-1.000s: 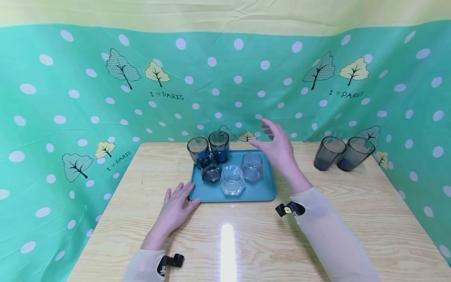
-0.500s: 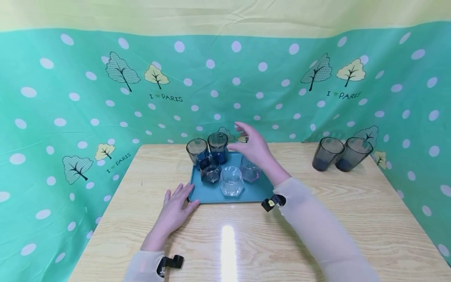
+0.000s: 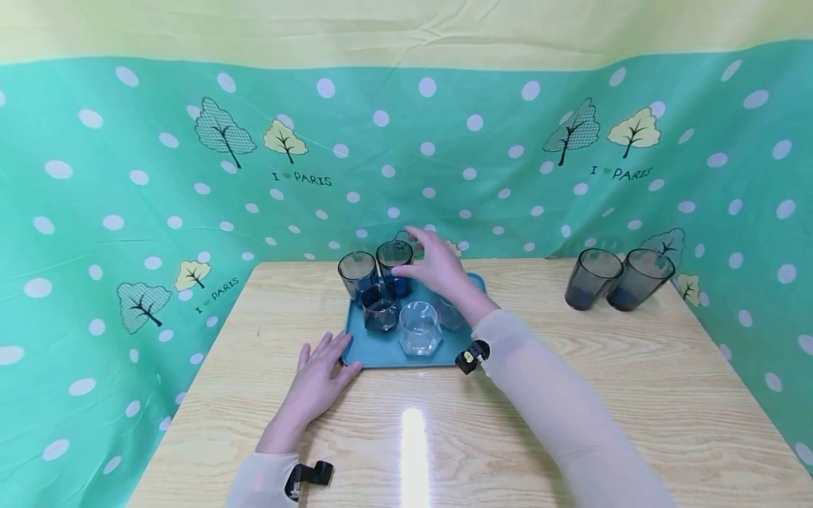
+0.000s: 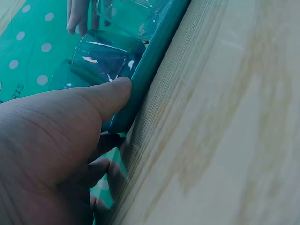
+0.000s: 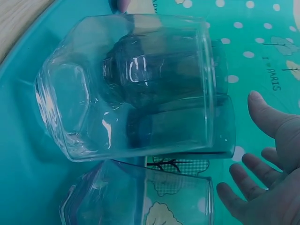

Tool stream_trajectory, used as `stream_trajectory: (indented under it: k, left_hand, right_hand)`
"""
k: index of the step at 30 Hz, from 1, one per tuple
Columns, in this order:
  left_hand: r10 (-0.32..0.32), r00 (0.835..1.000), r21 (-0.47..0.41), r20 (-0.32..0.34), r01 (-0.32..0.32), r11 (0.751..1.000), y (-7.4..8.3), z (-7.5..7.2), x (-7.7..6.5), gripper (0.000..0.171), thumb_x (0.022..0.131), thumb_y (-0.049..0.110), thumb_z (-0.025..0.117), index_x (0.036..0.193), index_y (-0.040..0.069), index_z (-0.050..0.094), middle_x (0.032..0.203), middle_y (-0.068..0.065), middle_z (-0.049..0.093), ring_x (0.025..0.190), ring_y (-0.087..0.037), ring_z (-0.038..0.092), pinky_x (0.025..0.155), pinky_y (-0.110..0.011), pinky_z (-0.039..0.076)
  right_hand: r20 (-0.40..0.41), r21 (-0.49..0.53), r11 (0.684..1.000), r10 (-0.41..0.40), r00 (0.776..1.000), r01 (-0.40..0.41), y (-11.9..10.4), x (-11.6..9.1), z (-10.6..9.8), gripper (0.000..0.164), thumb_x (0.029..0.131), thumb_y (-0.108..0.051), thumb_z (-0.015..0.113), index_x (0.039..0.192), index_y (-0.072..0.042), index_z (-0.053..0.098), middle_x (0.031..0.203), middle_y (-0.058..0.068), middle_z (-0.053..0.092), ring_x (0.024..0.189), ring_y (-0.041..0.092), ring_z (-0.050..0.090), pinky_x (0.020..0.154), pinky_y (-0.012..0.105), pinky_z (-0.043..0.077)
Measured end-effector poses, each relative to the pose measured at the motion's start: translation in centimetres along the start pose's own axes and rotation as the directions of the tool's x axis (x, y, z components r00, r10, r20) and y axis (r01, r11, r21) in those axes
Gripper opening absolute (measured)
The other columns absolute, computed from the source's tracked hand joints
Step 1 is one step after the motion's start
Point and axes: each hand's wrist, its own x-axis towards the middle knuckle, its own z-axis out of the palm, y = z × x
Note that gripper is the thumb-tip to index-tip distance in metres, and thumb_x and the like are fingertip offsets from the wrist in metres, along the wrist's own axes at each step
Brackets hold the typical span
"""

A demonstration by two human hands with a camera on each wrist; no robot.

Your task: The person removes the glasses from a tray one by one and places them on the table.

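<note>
A blue tray [image 3: 381, 356] bears several glasses. My left hand [image 3: 317, 384] rests at its front left corner, thumb [image 4: 112, 96] against the front rim and fingers spread along the left side. My right hand [image 3: 440, 269] is over the back of the tray, thumb and fingers apart, beside a tall dark glass [image 3: 395, 267]. Another tall dark glass [image 3: 356, 274] stands to its left. In front are a short dark hexagonal-based glass [image 3: 380, 316] and a clear one [image 3: 419, 331]. A faintly pink glass [image 3: 449, 315] is partly hidden by my right wrist.
Two tall dark glasses [image 3: 591, 282] stand side by side at the back right of the wooden table [image 3: 527, 437]. A green dotted cloth [image 3: 483, 169] hangs behind the table and along its sides.
My right hand has moved left across the back of the tray, from beyond the pink glass to the right-hand tall glass. My left hand has stayed at the tray corner.
</note>
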Motion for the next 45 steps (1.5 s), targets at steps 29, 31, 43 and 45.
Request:
stream_trajectory:
  k: [29,31,43,45]
  left_hand:
    - [0.0,1.0,0.001,0.0,0.0,1.0,0.2,-0.2,0.0,0.071,0.111,0.04,0.07,0.168,0.004,0.046,0.171,-0.018,0.045,0.165,-0.043,0.026,0.131,-0.071,0.001]
    - [-0.001,1.0,0.0,-0.001,0.001,1.0,0.1,-0.2,0.0,0.071,0.111,0.04,0.07,0.167,0.004,0.046,0.171,-0.019,0.045,0.165,-0.044,0.026,0.131,-0.071,0.001]
    - [0.003,1.0,-0.002,-0.002,-0.003,1.0,0.2,-0.2,0.0,0.071,0.11,0.038,0.071,0.167,0.003,0.047,0.17,-0.019,0.046,0.164,-0.044,0.027,0.131,-0.071,0.001]
    - [0.003,1.0,-0.003,-0.003,-0.003,1.0,0.2,-0.2,0.0,0.071,0.11,0.038,0.071,0.167,0.003,0.047,0.17,-0.019,0.046,0.164,-0.045,0.027,0.131,-0.071,0.001]
  right_hand:
    - [0.027,-0.145,0.982,0.125,0.992,-0.119,0.4,1.6,2.3,0.099,0.095,-0.048,0.089,0.173,-0.017,0.037,0.175,0.01,0.04,0.157,0.034,0.044,0.125,0.053,0.041]
    - [0.026,-0.138,0.983,0.127,0.992,-0.122,0.5,1.6,2.4,0.098,0.095,-0.048,0.089,0.173,-0.017,0.037,0.175,0.009,0.041,0.156,0.034,0.045,0.125,0.053,0.042]
    - [0.02,-0.114,0.987,0.119,0.993,-0.116,0.8,1.5,2.6,0.096,0.096,-0.05,0.087,0.171,-0.016,0.039,0.172,0.01,0.045,0.153,0.035,0.048,0.122,0.055,0.044]
    - [0.018,-0.11,0.987,0.119,0.993,-0.116,0.8,1.5,2.6,0.096,0.096,-0.051,0.087,0.171,-0.016,0.04,0.172,0.01,0.045,0.153,0.035,0.049,0.122,0.055,0.044]
